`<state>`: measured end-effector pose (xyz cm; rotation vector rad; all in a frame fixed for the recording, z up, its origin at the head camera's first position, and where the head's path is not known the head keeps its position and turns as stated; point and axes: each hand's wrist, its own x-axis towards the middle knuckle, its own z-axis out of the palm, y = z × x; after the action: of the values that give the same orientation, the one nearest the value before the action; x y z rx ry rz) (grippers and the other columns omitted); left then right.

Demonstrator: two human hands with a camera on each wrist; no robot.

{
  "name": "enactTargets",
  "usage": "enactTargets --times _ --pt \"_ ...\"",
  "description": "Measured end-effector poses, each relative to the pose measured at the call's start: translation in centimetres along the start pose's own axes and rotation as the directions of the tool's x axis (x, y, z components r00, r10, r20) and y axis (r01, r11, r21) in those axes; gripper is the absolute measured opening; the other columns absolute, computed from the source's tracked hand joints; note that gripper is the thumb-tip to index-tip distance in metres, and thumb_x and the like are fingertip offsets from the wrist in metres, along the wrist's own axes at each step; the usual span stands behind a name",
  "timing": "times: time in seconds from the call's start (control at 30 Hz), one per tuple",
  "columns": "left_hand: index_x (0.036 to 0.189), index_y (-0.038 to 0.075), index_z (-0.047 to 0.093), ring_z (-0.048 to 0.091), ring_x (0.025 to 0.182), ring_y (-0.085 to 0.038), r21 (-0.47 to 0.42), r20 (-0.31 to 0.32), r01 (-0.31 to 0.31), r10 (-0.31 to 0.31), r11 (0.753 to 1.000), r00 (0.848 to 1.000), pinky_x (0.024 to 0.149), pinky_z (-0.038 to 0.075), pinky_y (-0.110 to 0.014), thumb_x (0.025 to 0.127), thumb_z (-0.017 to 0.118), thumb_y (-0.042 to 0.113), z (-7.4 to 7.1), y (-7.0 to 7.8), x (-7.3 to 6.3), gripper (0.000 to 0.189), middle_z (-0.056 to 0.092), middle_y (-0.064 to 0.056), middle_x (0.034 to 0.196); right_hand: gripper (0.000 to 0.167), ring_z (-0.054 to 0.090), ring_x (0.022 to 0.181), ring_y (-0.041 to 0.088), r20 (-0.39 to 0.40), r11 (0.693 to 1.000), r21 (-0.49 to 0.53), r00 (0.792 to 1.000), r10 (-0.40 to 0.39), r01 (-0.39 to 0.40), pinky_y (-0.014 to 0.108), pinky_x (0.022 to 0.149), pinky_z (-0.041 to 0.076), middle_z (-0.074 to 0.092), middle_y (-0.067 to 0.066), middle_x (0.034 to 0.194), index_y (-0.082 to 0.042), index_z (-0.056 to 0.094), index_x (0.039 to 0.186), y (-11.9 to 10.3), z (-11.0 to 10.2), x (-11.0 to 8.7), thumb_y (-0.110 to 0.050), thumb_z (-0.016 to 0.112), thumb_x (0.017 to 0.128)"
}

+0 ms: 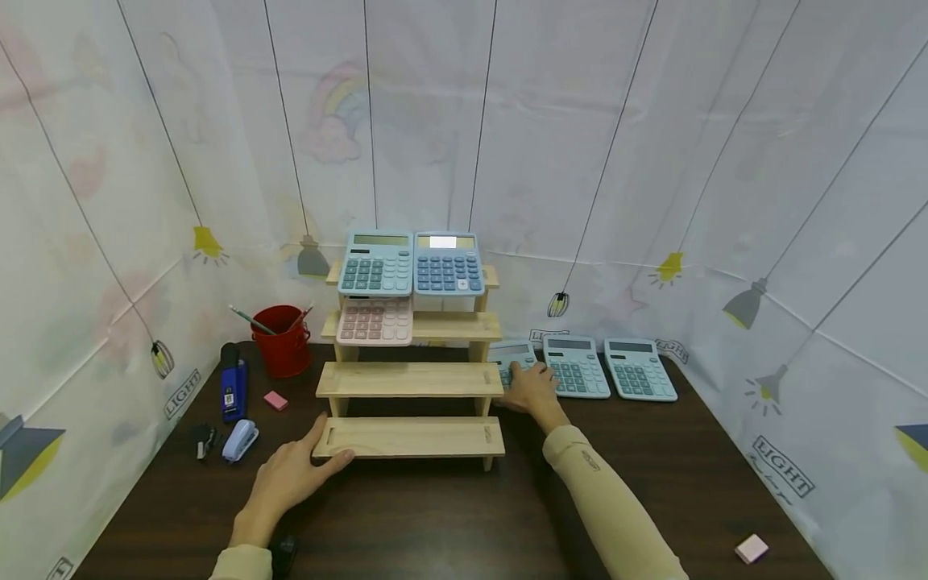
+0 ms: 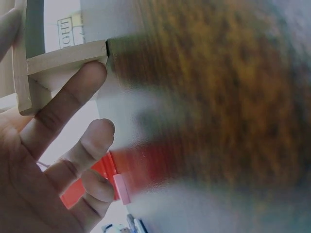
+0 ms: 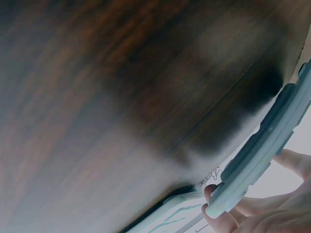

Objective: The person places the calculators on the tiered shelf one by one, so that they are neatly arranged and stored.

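Observation:
A stepped wooden rack point(image 1: 410, 379) stands mid-table. Its upper steps bear a light blue calculator point(image 1: 376, 263), a darker blue calculator point(image 1: 448, 264) and a pink calculator point(image 1: 374, 321). My left hand point(image 1: 290, 477) grips the left end of the lowest step between thumb and index finger; its other fingers stand away from the wood in the left wrist view. To the rack's right, my right hand point(image 1: 532, 392) holds a light blue calculator point(image 3: 262, 150) by its edges, tilted off the table in the right wrist view. The hand partly hides it in the head view.
Two more light blue calculators point(image 1: 576, 367) point(image 1: 640, 370) lie to the right. At left are a red bucket point(image 1: 281, 346) with pencils, a pink eraser point(image 1: 275, 400), a stapler point(image 1: 240, 441) and a dark blue item point(image 1: 234, 387). Another eraser point(image 1: 751, 548) lies front right.

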<state>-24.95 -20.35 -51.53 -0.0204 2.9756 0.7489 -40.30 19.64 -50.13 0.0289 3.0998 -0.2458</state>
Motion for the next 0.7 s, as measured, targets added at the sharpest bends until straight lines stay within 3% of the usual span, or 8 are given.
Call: enactTargets --times 0.3,0.7 --pt "0.16 0.013 0.025 0.067 0.105 -0.042 0.0 0.0 -0.004 0.004 1.0 1.0 0.071 0.052 -0.054 0.081 0.048 0.087 -0.2 0.1 0.0 0.111 0.053 -0.031 0.143 0.093 0.033 0.134 0.067 -0.029 0.998 0.058 1.0 -0.008 0.01 0.076 0.105 0.033 0.031 0.046 0.146 -0.014 0.043 0.152 0.4 -0.9 -1.5 -0.067 0.069 0.079" --pt "0.16 0.013 0.025 0.066 0.107 -0.044 0.005 0.004 -0.011 0.011 1.0 1.0 0.071 0.052 -0.055 0.08 0.048 0.088 0.0 0.0 0.0 0.111 0.052 -0.031 0.145 0.095 0.019 0.14 0.071 -0.036 0.987 0.157 0.999 0.033 -0.027 0.08 0.107 0.024 0.019 0.046 0.154 -0.014 0.035 0.156 2.9 -2.9 -3.9 -0.066 0.064 0.081"
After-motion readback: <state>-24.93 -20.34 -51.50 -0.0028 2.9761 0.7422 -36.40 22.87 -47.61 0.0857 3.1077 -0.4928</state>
